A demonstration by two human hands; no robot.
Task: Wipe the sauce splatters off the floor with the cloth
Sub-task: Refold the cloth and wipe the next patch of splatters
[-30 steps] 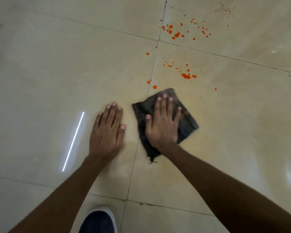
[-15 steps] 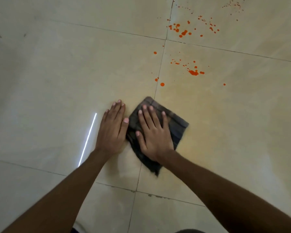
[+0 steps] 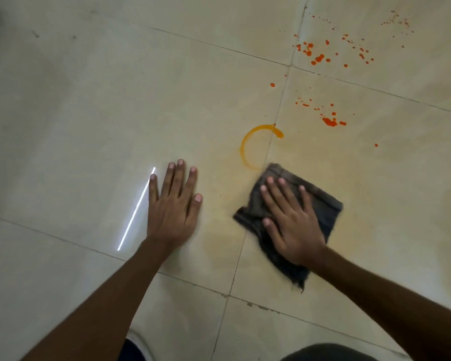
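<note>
**Down on the tiled floor: cloth under the right palm, sauce beyond it**

Down on the cream tiled floor [image 3: 89, 113], the right hand [image 3: 290, 222] lies flat on a dark grey cloth [image 3: 320, 204], fingers spread and pressing it to the tile; its grip is a flat open palm on the fabric, not a closed hold. The cloth is crumpled, with a frayed corner trailing toward the wrist, and it sits just right of a grout line [image 3: 248, 230].

Just beyond the cloth's far corner, an orange smear [image 3: 248, 142] curves in an arc across that grout line. Farther off, red-orange sauce splatters [image 3: 330, 121] dot the tile, and a second cluster [image 3: 318, 57] lies past the next joint, with fine specks to its right.

The left hand [image 3: 173, 204] rests palm down on bare tile, fingers open and holding nothing, well apart from the cloth. A bright streak of reflected light [image 3: 136, 209] runs beside its little finger. At the bottom edge a shoe [image 3: 136, 347] shows between the forearms.
</note>
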